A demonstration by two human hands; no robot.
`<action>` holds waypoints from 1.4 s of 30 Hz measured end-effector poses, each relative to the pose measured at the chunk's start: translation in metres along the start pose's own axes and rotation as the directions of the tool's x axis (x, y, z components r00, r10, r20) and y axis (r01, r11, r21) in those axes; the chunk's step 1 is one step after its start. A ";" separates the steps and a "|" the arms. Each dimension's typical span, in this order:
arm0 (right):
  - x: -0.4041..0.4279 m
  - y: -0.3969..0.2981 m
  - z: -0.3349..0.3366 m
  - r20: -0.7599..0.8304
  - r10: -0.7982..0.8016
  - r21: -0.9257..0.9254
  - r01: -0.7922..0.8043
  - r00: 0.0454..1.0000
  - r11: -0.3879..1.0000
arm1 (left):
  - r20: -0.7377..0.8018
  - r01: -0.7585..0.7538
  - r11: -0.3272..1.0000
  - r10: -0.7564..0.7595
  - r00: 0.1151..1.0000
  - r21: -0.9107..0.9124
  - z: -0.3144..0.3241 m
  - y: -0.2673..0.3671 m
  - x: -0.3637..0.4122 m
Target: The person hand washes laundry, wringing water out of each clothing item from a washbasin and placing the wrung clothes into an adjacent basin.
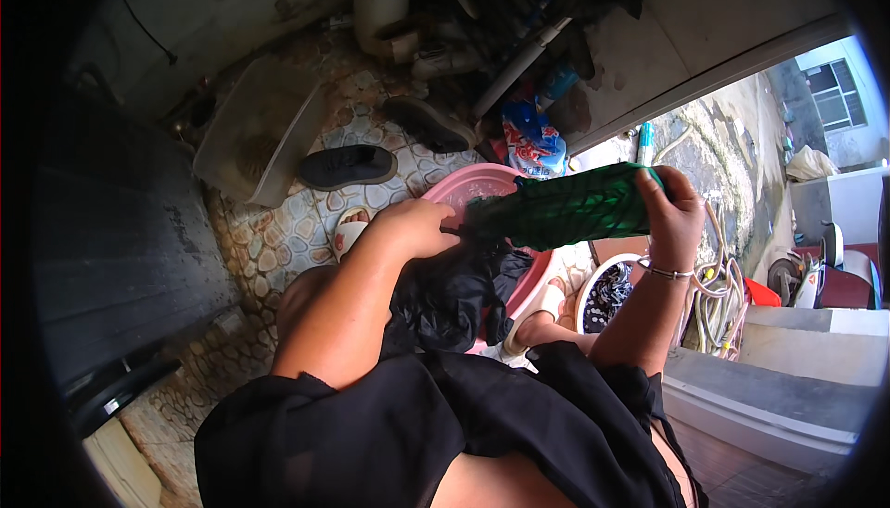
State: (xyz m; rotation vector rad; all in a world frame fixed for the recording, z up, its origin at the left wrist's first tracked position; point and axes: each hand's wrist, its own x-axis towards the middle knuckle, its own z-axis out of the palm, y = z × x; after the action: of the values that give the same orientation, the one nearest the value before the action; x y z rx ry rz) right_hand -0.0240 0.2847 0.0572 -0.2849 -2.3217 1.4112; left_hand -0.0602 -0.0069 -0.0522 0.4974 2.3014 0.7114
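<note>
A green cloth with dark bands is stretched sideways above a pink plastic basin. My right hand, with a bracelet at the wrist, grips its right end between thumb and fingers. Over the basin's left side, my left hand pinches a dark, blurred strip at the cloth's other end. Beneath, a heap of black fabric lies in the basin and hangs over its near rim. Part of the basin is hidden by the cloth and fabric.
Dark shoes and a translucent plastic bin stand on the stone-patterned floor. A detergent bag is behind the basin. At right are a white tub with patterned cloth, a coiled hose and a step.
</note>
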 end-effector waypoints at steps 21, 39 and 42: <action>-0.028 0.244 0.117 0.459 0.063 -0.283 0.078 0.886 0.956 | 0.003 0.154 0.987 -0.154 0.988 0.041 0.001 -0.028 0.010; -0.054 0.336 0.198 0.360 0.779 -0.853 -0.157 0.514 0.498 | 0.123 0.430 0.902 -0.432 0.894 0.045 -0.007 -0.065 0.015; -0.054 0.377 0.204 0.302 0.778 -0.911 -0.073 0.551 0.406 | 0.130 0.423 0.904 -0.428 0.895 0.061 -0.005 -0.064 0.025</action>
State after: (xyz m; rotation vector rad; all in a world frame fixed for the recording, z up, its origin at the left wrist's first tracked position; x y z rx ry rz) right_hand -0.0791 0.2770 -0.3711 -0.8939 -3.7444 0.3638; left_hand -0.0911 -0.0454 -0.0996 0.0427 2.1834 0.4087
